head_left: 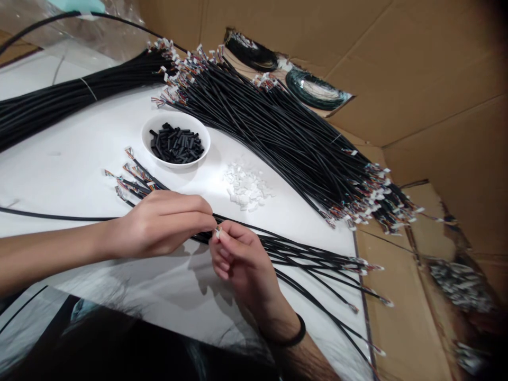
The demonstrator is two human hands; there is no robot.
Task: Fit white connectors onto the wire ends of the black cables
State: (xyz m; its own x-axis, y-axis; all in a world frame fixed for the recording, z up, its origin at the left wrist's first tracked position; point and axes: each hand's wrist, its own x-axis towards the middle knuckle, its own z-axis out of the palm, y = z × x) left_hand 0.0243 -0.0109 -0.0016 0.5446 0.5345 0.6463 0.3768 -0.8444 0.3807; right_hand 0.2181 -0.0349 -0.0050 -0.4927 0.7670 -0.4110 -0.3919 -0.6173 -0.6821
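Observation:
Just above the bundle in the middle of the table, my two hands meet fingertip to fingertip. My right hand (242,254) pinches a small white connector (218,232) between thumb and forefinger, its other fingers curled. My left hand (170,222) is closed from the other side, its fingertips at the same connector. A single black cable (59,216) runs from the left edge to behind my left hand; the fingers hide its end. Beneath both hands lies a loose bundle of black cables (301,246), with coloured wires and white connectors at the ends.
A white bowl (147,151) of short black tube pieces (177,143) stands beyond my left hand. Small white connector housings (248,185) lie in a pile beside it. Behind are a large heap of black cables (270,127) and a tied bundle (79,103). Cardboard (397,69) borders the table.

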